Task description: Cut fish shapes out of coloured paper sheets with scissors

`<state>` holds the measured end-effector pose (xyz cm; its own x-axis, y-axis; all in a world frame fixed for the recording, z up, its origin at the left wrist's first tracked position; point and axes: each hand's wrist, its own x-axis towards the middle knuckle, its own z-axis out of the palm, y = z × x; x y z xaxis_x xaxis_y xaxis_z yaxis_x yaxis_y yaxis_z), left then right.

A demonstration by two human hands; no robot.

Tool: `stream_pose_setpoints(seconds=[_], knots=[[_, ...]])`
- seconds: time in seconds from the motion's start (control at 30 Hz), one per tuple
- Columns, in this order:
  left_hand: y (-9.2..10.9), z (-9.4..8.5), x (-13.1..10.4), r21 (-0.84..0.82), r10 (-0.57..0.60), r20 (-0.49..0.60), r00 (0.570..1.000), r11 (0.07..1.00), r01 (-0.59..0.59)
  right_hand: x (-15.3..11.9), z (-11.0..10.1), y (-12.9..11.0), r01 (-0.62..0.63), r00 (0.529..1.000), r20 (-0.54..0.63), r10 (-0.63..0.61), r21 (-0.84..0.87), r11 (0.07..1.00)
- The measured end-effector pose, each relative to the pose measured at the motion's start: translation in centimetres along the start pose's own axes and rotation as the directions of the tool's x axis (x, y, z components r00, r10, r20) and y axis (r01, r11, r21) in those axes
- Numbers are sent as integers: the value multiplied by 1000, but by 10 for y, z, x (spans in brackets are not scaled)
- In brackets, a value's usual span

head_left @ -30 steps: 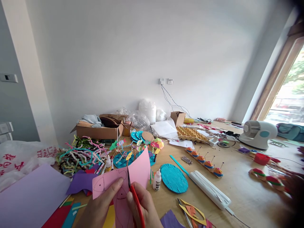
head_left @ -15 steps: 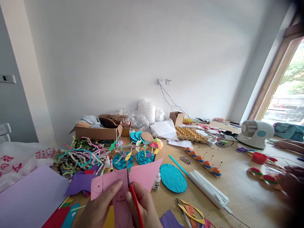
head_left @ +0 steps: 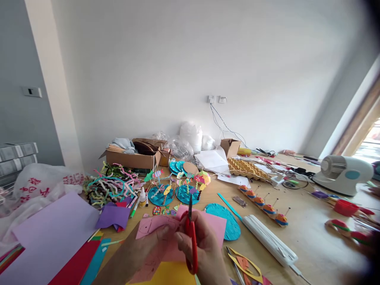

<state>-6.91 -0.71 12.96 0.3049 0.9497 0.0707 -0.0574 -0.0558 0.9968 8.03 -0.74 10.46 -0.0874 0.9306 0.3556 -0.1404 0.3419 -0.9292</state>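
Note:
Pink paper point(head_left: 215, 227) with dark drawn outlines is in my left hand point(head_left: 148, 241), whose thumb presses on it from above. My right hand point(head_left: 204, 245) is closed around red-handled scissors point(head_left: 192, 237); the dark blades point up and away, over the paper. Under the pink paper shows a yellow sheet point(head_left: 172, 273). Just beyond my hands lie small decorated pieces point(head_left: 162, 211) and a blue textured disc point(head_left: 233, 223), partly covered by the pink paper. Two blue discs with colorful paper fish point(head_left: 178, 186) stand farther back.
A power strip point(head_left: 268, 239), another pair of scissors point(head_left: 234, 265) and orange caterpillar shapes point(head_left: 264, 204) lie to the right, near a white fan point(head_left: 342, 174). Left are purple paper point(head_left: 56, 237), fuzzy stems point(head_left: 113, 184) and a glue bottle point(head_left: 142, 197). A cardboard box point(head_left: 130, 159) stands behind.
The view has turned slightly left. My right hand has tilted the scissors upright, and their blades no longer straddle the paper's edge. The pink paper has moved lower and bends in my left hand.

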Motion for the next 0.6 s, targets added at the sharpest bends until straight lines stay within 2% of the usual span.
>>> stream_pose_setpoints(seconds=[0.03, 0.1, 0.2, 0.3, 0.37, 0.43, 0.53, 0.6], knots=[[1, 0, 0, 17, 0, 20, 1000, 1000, 0, 0, -2, -4, 12, 1000, -22, -14, -62, 998], [-1, -3, 1, 101, 33, -4, 999, 994, -32, 0, -8, -12, 18, 999, -46, -27, -171, 985], [-7, -10, 2, 215, 76, -103, 992, 975, -52, -1, -16, -20, 10, 992, -119, -44, -275, 961], [-9, -16, -1, 199, 76, -224, 972, 979, -31, -1, -25, -24, -14, 983, -176, -55, -365, 931], [-8, -17, -3, 171, 88, -272, 958, 984, -42, 0, -30, -26, -55, 988, -154, -15, -440, 896], [-6, -17, -5, 138, 110, -268, 957, 988, -75, 2, -34, -29, -88, 991, -132, 28, -478, 874], [-3, -15, -6, 81, 122, -253, 960, 991, -105, 4, -37, -32, -114, 993, -86, 85, -422, 899], [2, -10, -5, 88, 103, -252, 962, 993, -83, 6, -38, -34, -130, 991, -8, 135, -350, 928]])
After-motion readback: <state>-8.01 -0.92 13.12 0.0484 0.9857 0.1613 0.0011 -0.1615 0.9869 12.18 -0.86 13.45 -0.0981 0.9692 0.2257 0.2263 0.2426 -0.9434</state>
